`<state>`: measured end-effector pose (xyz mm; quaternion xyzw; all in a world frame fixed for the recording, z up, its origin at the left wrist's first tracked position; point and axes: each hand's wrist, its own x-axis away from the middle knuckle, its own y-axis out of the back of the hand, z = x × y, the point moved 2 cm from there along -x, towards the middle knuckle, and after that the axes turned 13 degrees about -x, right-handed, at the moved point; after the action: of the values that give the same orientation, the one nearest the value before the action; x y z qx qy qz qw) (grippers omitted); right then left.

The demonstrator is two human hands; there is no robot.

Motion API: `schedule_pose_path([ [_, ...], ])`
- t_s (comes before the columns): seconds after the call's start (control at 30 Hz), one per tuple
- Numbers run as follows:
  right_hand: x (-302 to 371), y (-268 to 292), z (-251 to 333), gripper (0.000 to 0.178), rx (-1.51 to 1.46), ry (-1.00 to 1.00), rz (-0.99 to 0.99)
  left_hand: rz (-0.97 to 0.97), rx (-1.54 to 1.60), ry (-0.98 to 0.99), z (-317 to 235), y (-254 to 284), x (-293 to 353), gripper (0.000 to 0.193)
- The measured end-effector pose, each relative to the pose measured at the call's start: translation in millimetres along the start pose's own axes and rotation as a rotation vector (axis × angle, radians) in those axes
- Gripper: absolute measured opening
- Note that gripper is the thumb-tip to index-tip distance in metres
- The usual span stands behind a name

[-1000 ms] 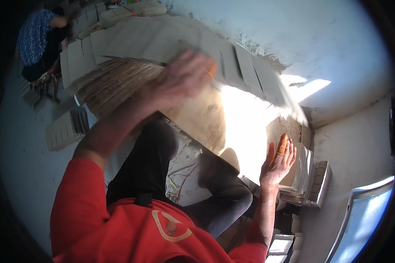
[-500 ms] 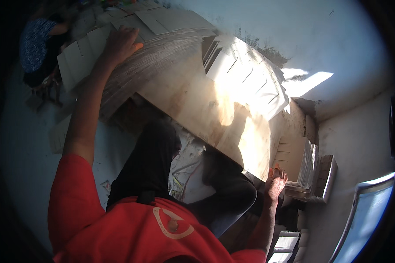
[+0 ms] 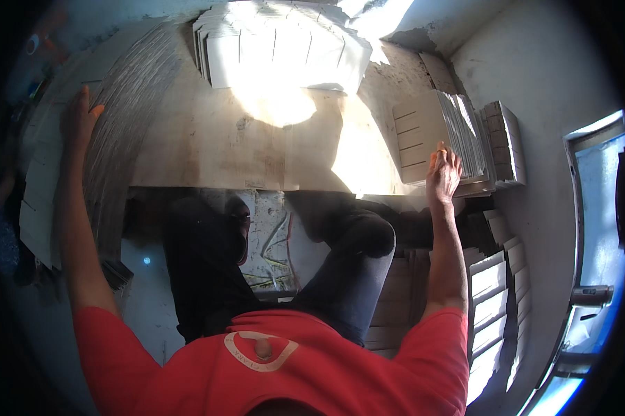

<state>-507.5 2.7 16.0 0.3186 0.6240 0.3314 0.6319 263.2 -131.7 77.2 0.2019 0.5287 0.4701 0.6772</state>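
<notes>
A pale slotted-cardboard pile (image 3: 292, 52) already stands on the brown wooden tabletop (image 3: 201, 145); grey cardboard sheets (image 3: 129, 104) lie yet fanned. Whether left hand (image 3: 79, 123) or right hand (image 3: 443, 177) grips, I cannot tell.

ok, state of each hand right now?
Left hand: open, thumb apart, at the layered sheets; contact unclear.
Right hand: at the slotted card stack; grip can't be told.

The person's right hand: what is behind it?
Behind the right hand is a stack of pale slotted sheets: one broad face and many edges show. Whatever the hand itself covers can't be seen, and the inner faces are hidden within the stack.
</notes>
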Motion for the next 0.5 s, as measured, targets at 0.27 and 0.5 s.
schedule_pose_path([
  [0.27,-31.9,-22.4,-30.5,0.053,0.299,-0.441,0.207,-0.086,-0.209,-0.065,6.9,37.4,12.2,0.061],
  [0.5,-39.1,-42.6,-87.6,0.048,0.179,-0.411,0.185,-0.306,0.085,-0.247,-71.9,90.6,26.8,0.057],
])
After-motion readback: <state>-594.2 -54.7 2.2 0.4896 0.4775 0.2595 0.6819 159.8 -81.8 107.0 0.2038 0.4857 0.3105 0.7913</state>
